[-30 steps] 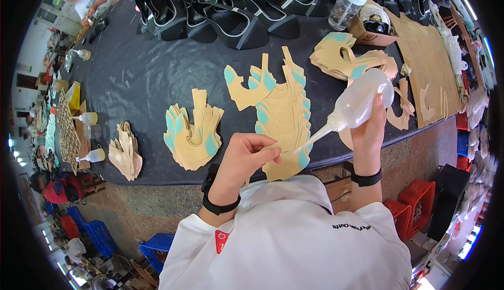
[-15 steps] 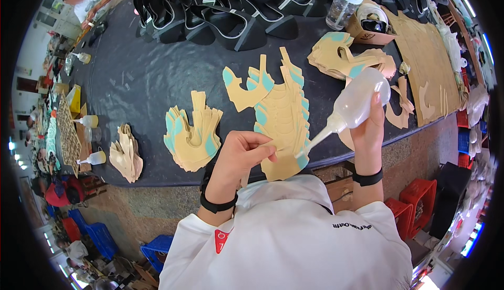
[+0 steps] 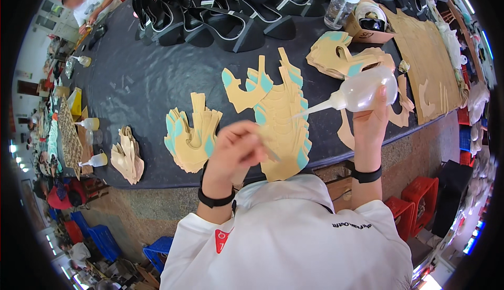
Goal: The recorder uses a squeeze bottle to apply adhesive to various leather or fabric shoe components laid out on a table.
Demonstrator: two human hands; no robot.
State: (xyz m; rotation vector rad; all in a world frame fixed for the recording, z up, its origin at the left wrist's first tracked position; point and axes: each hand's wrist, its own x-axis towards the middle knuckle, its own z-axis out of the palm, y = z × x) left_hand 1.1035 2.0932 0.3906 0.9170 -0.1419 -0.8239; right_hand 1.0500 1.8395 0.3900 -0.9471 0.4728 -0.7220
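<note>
My right hand (image 3: 371, 119) is wrapped round a translucent white squeeze bottle (image 3: 365, 90). Its long thin nozzle points left, over a fanned stack of tan shoe-upper pieces (image 3: 281, 127) with light-blue patches along their edges. At the near left of that stack is my left hand (image 3: 239, 145), blurred, its fingers drawn together. A thin greyish sliver shows by its fingertips, too smeared to name. Another stack of tan and blue pieces (image 3: 191, 138) lies left of this hand, and a plain beige bundle (image 3: 127, 156) farther left.
Black wedge shoes (image 3: 231, 25) crowd the table's far side. A lidded clear bottle (image 3: 341, 6), a small carton (image 3: 370, 33) and more tan pieces (image 3: 344, 56) lie at the far right. Small glue bottles (image 3: 97, 160) line the left edge. Red crates (image 3: 417, 201) stand below right.
The squeeze bottle has risen from the stack's near edge and tilted flatter, its nozzle now over the stack's middle. My left hand has shifted slightly left and away from me.
</note>
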